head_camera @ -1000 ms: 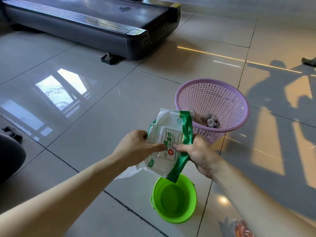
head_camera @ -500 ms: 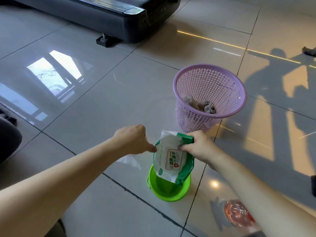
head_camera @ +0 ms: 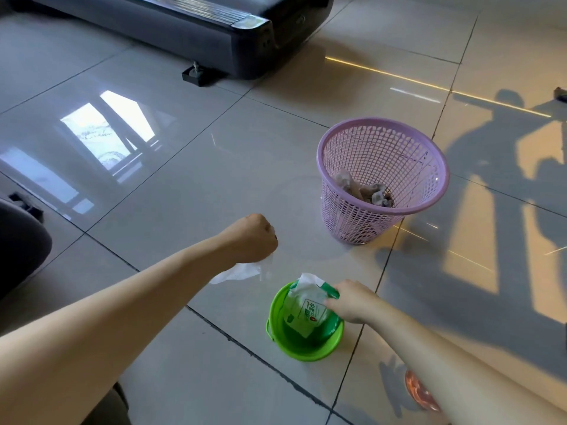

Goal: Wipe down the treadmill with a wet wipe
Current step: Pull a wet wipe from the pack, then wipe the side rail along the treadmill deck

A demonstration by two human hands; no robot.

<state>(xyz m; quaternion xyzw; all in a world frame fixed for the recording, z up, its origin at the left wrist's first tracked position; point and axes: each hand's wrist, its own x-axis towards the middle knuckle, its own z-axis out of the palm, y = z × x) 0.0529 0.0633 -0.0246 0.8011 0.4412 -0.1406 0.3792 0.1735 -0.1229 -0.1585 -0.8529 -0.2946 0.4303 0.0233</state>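
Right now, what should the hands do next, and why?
Probably the right hand should let go of the wipe pack, since it already sits in the green bucket. The left hand already grips a wet wipe for the treadmill.

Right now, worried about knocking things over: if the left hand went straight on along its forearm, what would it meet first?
Probably the purple basket; the left hand, gripping a wet wipe, points toward its near wall, though depth is unclear.
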